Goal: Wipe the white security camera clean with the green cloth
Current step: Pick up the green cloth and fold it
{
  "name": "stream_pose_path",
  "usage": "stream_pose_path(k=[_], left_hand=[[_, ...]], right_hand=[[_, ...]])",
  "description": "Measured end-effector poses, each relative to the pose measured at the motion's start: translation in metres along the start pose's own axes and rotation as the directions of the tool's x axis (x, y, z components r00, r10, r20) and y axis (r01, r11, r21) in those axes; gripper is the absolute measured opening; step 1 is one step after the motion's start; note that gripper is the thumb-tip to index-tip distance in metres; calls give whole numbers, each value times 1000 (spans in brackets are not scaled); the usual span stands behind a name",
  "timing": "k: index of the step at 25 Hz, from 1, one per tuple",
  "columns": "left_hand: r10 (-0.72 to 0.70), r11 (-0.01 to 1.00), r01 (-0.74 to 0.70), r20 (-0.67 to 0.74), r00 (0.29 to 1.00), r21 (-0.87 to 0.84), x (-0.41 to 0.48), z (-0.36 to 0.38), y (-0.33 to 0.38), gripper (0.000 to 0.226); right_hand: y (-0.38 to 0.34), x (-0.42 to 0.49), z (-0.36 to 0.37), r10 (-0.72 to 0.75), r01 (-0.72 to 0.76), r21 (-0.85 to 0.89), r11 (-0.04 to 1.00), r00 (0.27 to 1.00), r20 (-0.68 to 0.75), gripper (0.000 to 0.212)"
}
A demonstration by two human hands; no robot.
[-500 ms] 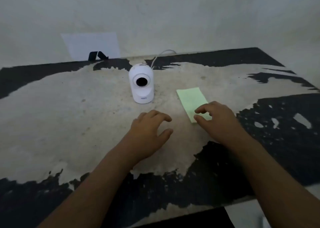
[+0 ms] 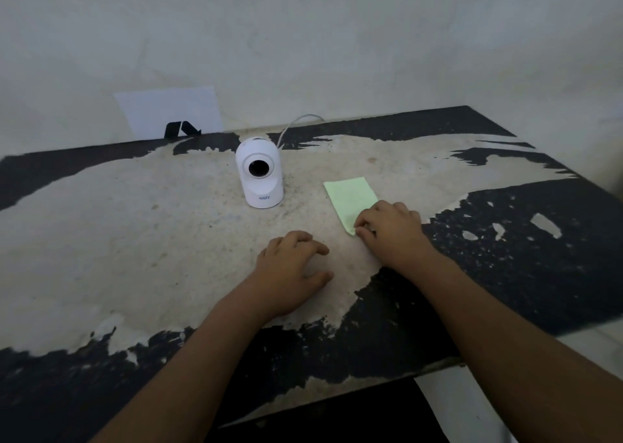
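Observation:
The white security camera stands upright on the worn table, its dark lens facing me and a white cable running off behind it. To its right lies the folded green cloth, flat on the table. My right hand rests on the cloth's near end, thumb and fingertips pinched at its near corner. My left hand lies palm down on the table in front of the camera, fingers slightly curled and apart, holding nothing.
A white sheet of paper with a black mark leans against the wall behind the table's back edge. The table's front edge runs near my forearms; its right corner drops off at the right.
My right hand has closed its thumb and fingers onto the near corner of the green cloth. The left hand has barely moved.

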State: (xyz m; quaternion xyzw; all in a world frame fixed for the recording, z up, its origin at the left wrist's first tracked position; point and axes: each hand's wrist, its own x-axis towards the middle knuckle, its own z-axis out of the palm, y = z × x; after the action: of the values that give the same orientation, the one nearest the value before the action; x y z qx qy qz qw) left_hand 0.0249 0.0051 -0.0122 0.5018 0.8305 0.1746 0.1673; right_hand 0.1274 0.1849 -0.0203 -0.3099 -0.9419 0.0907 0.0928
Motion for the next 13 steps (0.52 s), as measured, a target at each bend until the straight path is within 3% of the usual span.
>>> stream_pose_path(k=[3,7,11,13], left_hand=[[25,991,-40,-116,993,-127,-1,-11,-1,55],[143,956,-184,-185,972,-230,-1,-33,4,76],[103,791,-144,-103,989,-594,-13,-47,10,30],[62,697,-84,-57,996,-712,-25,-46,8,20]], right_hand=[[-9,-5,-22,-100,104,134,985,994,-36,16],[-27,-21,-75,-297,266,441,857,955,2,12],[-42,-28,-103,-338,269,606,749,941,0,13],[-44,-24,-104,-301,237,654,718,953,-14,13]])
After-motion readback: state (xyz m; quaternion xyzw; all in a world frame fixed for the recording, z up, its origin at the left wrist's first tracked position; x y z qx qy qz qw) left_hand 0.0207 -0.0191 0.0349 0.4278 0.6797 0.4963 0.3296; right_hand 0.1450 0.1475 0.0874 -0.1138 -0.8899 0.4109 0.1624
